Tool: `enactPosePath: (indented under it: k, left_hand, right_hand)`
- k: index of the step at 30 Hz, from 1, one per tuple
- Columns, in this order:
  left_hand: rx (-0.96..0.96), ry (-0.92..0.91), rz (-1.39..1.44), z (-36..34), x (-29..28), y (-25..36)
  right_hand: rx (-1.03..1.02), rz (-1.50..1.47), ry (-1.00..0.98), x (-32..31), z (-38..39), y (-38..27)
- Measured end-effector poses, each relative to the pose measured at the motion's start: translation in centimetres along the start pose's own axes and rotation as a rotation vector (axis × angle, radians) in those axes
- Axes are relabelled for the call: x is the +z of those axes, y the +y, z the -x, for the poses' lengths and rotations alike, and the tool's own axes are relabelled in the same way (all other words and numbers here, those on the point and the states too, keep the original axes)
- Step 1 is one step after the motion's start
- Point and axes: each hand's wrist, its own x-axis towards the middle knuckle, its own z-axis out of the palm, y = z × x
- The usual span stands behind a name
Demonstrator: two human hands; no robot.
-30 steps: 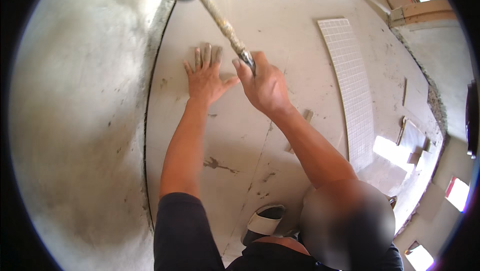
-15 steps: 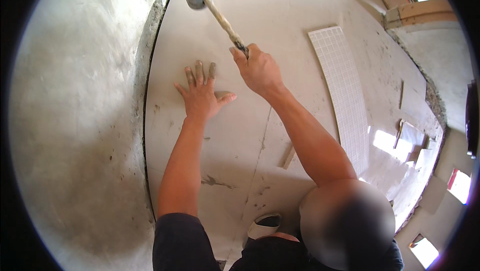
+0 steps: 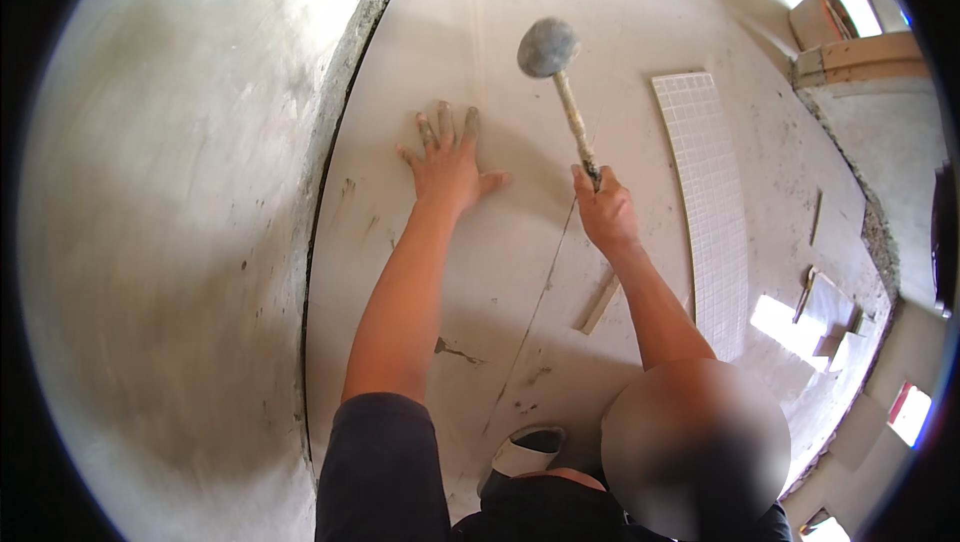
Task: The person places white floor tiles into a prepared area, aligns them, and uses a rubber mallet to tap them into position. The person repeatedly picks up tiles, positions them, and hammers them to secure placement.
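Large pale floor tiles (image 3: 500,287) cover the ground in front of me, with a thin joint running between them. My left hand (image 3: 447,167) lies flat on a tile, fingers spread and dirty with grey paste. My right hand (image 3: 607,210) is wrapped round the handle of a rubber mallet (image 3: 549,48). Its dark rounded head points away from me and looks raised above the tile, to the right of my left hand.
A plastered wall (image 3: 170,242) rises on the left, with a dark gap along its foot. To the right lie a long strip of gridded tile (image 3: 705,202) and a short thin strip (image 3: 600,304). Tile offcuts (image 3: 825,302) sit farther right; a bucket (image 3: 818,17) stands at the far right.
The mallet and my right hand have swung right and nearer to me. My left hand appears farther right and slightly farther from me, as the whole view has shifted a little.
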Motion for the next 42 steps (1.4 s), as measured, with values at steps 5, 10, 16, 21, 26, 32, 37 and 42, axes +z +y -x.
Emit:
enactPosePath:
  k: [5,10,16,21,26,32,37,42]
  left_hand:
    - [-0.001,0.043,0.001,0.3,0.5,-0.2]
    - [-0.077,0.233,0.047,11.3,8.0,-5.9]
    - [-0.254,0.307,0.121,25.1,16.0,-12.6]
    - [-0.237,0.329,0.121,25.6,16.0,-12.5]
    - [-0.188,0.242,0.093,27.0,14.9,-12.8]
    - [-0.150,0.201,0.071,32.1,16.5,-13.9]
    - [-0.675,0.143,0.300,41.8,19.4,-18.2]
    - [-0.625,0.045,0.181,44.4,20.5,-20.7]
  right_hand:
    - [-0.038,-0.142,0.008,-0.9,6.5,-0.2]
    - [0.003,-0.133,-0.090,-0.8,13.0,1.6]
    - [-0.135,-0.004,-0.261,2.3,16.6,0.5]
    - [-0.191,0.257,-0.349,5.6,19.2,-0.4]
    - [-0.147,0.233,-0.365,6.8,23.8,1.7]
    - [-0.023,0.169,-0.359,7.7,29.6,4.6]
    - [-0.090,0.166,-0.299,7.1,32.9,3.1]
    - [-0.488,-0.359,-0.385,9.6,34.8,-3.1]
